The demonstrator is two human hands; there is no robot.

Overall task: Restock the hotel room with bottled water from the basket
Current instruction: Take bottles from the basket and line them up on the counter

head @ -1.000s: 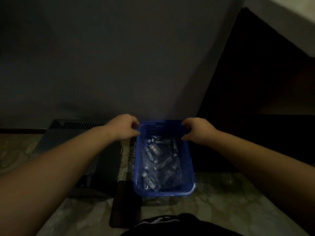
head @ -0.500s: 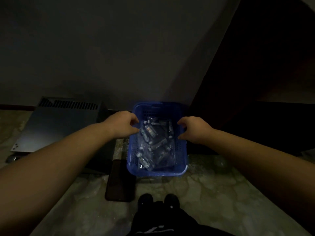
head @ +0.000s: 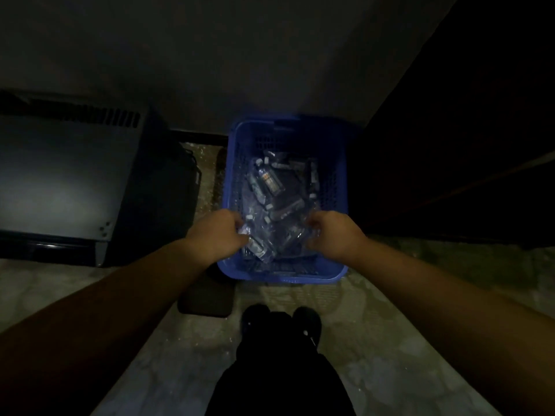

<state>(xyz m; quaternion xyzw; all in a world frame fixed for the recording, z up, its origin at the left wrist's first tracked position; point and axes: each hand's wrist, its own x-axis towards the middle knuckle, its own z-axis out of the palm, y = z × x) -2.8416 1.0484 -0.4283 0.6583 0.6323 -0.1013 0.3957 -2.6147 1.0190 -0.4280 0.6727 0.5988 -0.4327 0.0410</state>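
Note:
A blue plastic basket stands on the marbled floor against the wall. It holds several clear water bottles lying in crinkled plastic wrap. My left hand reaches over the basket's left wall near its front, with the fingers curled onto the wrapped bottles. My right hand mirrors it at the right wall, fingers closed on the wrap. The dim light hides the fingertips.
A dark metal box with a vent grille sits left of the basket. A tall dark cabinet rises close on the right. A flat dark object lies by the basket's front left corner. My black shoes stand just in front.
My hands have slid from the basket's far rim back to its near end and onto the bottles. The view has risen and tilted down, so my shoes now show.

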